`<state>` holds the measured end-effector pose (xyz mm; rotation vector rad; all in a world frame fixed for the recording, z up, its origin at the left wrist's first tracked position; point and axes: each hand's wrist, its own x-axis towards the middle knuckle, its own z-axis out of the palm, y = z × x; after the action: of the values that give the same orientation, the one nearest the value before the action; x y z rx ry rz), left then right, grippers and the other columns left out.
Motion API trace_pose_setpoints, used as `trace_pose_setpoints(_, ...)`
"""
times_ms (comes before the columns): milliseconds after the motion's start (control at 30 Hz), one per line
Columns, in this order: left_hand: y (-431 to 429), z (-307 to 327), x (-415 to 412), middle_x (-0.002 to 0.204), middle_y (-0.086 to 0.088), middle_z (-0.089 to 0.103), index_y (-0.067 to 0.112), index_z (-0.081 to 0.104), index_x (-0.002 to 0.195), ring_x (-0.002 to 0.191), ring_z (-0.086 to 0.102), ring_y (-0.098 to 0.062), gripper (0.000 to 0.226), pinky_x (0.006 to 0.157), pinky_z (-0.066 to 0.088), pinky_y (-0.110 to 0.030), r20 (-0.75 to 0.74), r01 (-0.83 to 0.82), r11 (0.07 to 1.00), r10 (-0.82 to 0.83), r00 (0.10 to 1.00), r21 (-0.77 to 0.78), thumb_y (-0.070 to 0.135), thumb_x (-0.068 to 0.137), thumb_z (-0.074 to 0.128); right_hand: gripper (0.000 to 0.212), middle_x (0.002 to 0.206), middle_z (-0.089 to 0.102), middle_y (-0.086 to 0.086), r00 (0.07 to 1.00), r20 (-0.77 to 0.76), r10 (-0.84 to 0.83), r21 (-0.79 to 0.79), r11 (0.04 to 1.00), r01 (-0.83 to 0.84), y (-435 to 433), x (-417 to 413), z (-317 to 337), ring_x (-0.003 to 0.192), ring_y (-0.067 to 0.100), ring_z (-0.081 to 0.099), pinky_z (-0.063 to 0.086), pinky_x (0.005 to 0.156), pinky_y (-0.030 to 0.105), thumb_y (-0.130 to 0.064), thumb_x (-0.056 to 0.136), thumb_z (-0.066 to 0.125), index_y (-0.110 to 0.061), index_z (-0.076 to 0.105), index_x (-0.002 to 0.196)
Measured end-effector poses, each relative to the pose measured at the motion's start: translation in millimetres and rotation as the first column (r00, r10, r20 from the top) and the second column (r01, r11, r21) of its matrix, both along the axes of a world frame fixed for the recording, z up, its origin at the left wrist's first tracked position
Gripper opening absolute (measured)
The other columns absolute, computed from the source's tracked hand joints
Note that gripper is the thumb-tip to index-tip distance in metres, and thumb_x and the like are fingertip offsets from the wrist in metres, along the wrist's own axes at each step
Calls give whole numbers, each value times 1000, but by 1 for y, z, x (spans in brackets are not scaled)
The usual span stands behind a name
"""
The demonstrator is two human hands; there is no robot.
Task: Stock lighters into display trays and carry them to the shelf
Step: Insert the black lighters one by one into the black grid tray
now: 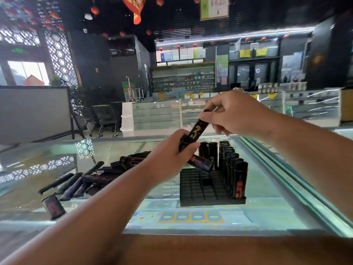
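The right hand [235, 113] pinches the top end of a lighter [196, 131]. Its long axis slants down-left into the left hand [172, 159], whose fingers curl round its lower end and a second lighter [200, 162]. The tray [193, 186] lies just below the fingers, nearer the left hand, with open slots beside a filled row [236, 178]. The lighters are slim, glossy black bars, and the tray is a ribbed plastic grid.

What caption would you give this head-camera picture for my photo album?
Over a glass counter, right hand pinches a black lighter held by the left hand, above a partly filled tray.
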<state>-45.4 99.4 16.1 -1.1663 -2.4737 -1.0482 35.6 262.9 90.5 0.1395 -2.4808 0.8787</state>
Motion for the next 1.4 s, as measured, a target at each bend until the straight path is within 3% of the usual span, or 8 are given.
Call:
trace_pose_setpoints(133,2,-12,-10,54,14,51,32,55,103,45,43,-1,15,50,37,-24,42,0,999,-2,999,40,45,97,50,9,51,64,-4,999,39,2,-53,999,0,10,-9,-1,39,4,50,40,41,15,-26,90,66,-17,67,92)
trace_pose_setpoints(267,3,-24,-14,49,24,51,39,55,100,43,44,1,9,53,38,-24,86,-8,999,5,996,33,44,97,49,11,59,67,-3,997,82,2,-45,999,2,16,-13,-4,49,9,54,45,49,20,-29,89,67,-18,69,89)
trace_pose_setpoints(367,2,-31,-15,48,22,50,39,58,97,44,43,0,10,55,40,-24,126,-15,998,8,992,57,44,96,50,13,58,63,-7,1000,12,-29,46,999,28,20,-14,-8,44,-1,52,42,47,14,-32,89,65,-22,68,81)
trace_pose_setpoints(467,1,-33,-16,47,20,51,37,61,95,45,45,-2,13,56,42,-26,181,-23,995,4,983,100,45,95,52,11,62,62,-10,999,4,-34,158,987,33,21,-14,-14,54,0,57,45,54,16,-26,89,63,-23,67,79)
trace_pose_setpoints(567,1,-37,-18,48,19,51,35,63,93,45,44,-3,15,58,40,-28,218,-24,990,-7,976,138,45,94,53,3,71,60,-8,998,-1,-62,317,947,60,23,-14,-17,58,3,52,36,54,17,-25,86,63,-27,64,88)
trace_pose_setpoints(767,-1,-40,-16,49,20,52,37,62,93,47,45,-4,19,59,43,-31,234,2,998,-17,972,68,52,91,50,12,83,64,-9,993,55,-102,469,881,65,20,-12,-9,61,1,53,34,53,18,-28,89,65,-32,65,99)
trace_pose_setpoints(1100,-1,-38,-15,46,14,48,33,63,89,47,45,-9,21,55,42,-31,278,21,997,-41,960,74,51,92,51,20,88,64,-14,983,114,-145,508,858,68,16,-20,-20,71,-2,53,34,56,16,-26,82,74,-31,70,101)
trace_pose_setpoints(1400,-2,-37,-12,49,11,47,30,61,86,44,45,-8,26,48,38,-23,276,7,999,-20,961,47,52,93,50,18,88,67,-13,979,124,-165,502,861,81,15,-21,-25,66,-3,54,35,56,16,-24,78,79,-30,72,93)
